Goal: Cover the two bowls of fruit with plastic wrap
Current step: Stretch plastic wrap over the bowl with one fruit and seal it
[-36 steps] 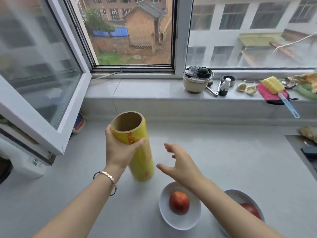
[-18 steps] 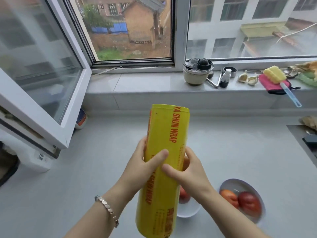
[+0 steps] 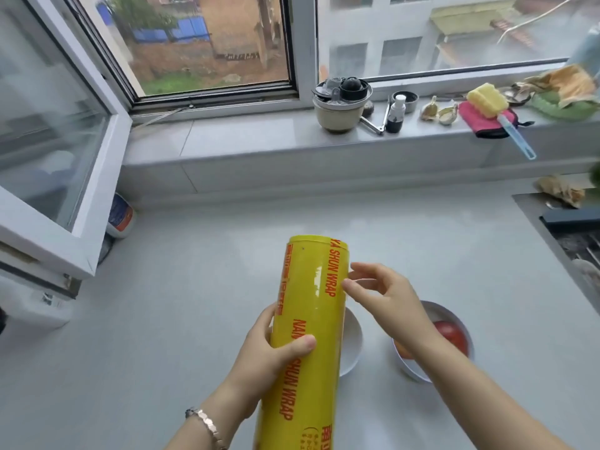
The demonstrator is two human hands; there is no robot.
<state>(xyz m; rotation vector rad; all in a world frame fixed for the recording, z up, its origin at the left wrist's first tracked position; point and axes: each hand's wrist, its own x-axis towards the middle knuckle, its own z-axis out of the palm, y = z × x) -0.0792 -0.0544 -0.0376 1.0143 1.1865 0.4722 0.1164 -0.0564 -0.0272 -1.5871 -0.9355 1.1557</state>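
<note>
Roll of yellow plastic wrap (image 3: pixel 308 336) printed with red lettering stands nearly upright in mid-air over the grey countertop (image 3: pixel 162 319), its top tipped slightly away from the camera and its lower end running out of the bottom of the head view. The left hand (image 3: pixel 269 355), a bracelet (image 3: pixel 207 427) at its wrist, grips the roll at mid-height, thumb across the front and fingers curled round the back. The right hand (image 3: pixel 383 297) sits at the roll's upper right side with its fingers loosely spread and only lightly bent, the thumb tip touching the film surface and not closed round the roll. Just behind the roll a white bowl (image 3: pixel 355 336) rests on the countertop, its contents hidden. Beside it to the right, a second bowl (image 3: pixel 412 373) holds a red fruit (image 3: pixel 453 336), partly covered by the right forearm. Farther back, the windowsill (image 3: pixel 243 138) carries a beige pot (image 3: pixel 341 115), a small bottle (image 3: pixel 396 113) and a yellow sponge brush (image 3: pixel 487 100) lying on a pink cloth (image 3: pixel 483 125).
</note>
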